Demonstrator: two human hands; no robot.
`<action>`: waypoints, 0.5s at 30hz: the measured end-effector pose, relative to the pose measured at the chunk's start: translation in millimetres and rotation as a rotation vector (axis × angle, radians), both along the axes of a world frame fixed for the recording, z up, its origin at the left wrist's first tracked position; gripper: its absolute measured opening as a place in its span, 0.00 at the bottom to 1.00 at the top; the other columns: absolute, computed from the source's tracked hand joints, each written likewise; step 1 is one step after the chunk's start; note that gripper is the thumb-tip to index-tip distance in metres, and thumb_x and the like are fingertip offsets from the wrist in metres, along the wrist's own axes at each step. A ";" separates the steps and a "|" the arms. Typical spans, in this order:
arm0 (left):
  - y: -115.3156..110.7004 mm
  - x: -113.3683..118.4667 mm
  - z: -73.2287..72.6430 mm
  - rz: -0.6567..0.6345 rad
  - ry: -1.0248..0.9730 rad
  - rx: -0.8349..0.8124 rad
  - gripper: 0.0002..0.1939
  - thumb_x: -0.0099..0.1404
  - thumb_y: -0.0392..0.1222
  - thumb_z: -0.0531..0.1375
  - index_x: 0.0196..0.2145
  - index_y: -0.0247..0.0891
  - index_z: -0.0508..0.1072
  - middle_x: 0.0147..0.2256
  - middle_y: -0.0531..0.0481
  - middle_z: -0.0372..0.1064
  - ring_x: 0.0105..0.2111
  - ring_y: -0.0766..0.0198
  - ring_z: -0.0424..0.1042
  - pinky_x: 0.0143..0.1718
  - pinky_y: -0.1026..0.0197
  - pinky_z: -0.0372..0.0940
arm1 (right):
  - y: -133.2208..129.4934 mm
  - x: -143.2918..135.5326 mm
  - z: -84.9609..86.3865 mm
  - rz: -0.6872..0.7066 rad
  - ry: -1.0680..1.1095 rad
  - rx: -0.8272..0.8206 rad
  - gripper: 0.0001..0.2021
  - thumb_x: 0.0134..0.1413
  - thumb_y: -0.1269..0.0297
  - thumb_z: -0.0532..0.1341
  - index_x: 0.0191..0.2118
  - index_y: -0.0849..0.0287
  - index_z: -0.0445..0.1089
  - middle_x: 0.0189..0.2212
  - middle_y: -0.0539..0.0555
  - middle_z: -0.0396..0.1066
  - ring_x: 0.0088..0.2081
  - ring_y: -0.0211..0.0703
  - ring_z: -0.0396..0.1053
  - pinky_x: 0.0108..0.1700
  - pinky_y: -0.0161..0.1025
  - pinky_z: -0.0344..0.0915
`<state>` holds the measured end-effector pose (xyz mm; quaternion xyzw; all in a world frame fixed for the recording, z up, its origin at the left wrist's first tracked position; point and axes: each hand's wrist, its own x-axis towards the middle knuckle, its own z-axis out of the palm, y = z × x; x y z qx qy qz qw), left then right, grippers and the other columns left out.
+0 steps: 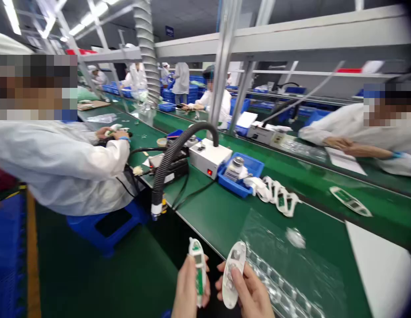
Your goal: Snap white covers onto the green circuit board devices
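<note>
At the near edge of the desk [200, 210], left hand [186, 285] has fingers clamped on white casing [198, 259] with green board [199, 281]; right hand [254, 291] likewise on white cover [228, 280], parts apart. Probably a pairing step; next move calls for aligning rims.

White cover [227, 285]; white casing [197, 252], green board [199, 282].

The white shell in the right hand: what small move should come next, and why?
Probably bring the right hand and its white shell toward the casing in the left hand: the pieces are similarly long and narrow, held apart side by side, and the casing's green board is exposed.
</note>
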<state>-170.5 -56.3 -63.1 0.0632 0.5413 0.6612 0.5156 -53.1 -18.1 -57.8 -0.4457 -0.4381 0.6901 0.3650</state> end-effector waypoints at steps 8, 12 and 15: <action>0.6 -127.7 -27.2 0.347 -0.080 0.007 0.26 0.53 0.64 0.63 0.31 0.34 0.71 0.18 0.57 0.62 0.16 0.69 0.62 0.17 0.67 0.58 | 14.1 -134.7 -26.9 0.294 0.193 -0.282 0.34 0.42 0.35 0.64 0.40 0.65 0.67 0.18 0.49 0.67 0.11 0.26 0.54 0.09 0.21 0.39; -14.9 -139.1 -35.5 0.417 -0.071 -0.043 0.26 0.53 0.65 0.62 0.32 0.36 0.71 0.17 0.58 0.62 0.15 0.68 0.62 0.17 0.66 0.58 | 13.0 -204.6 -35.0 0.405 0.262 -0.357 0.35 0.34 0.31 0.65 0.32 0.64 0.65 0.15 0.50 0.66 0.11 0.29 0.56 0.08 0.23 0.44; -19.8 -138.4 -36.6 0.452 -0.068 -0.064 0.25 0.54 0.64 0.61 0.31 0.37 0.70 0.17 0.58 0.62 0.15 0.68 0.62 0.17 0.66 0.58 | 10.0 -217.6 -38.5 0.413 0.274 -0.380 0.35 0.33 0.30 0.64 0.30 0.62 0.64 0.14 0.50 0.66 0.10 0.29 0.55 0.08 0.25 0.48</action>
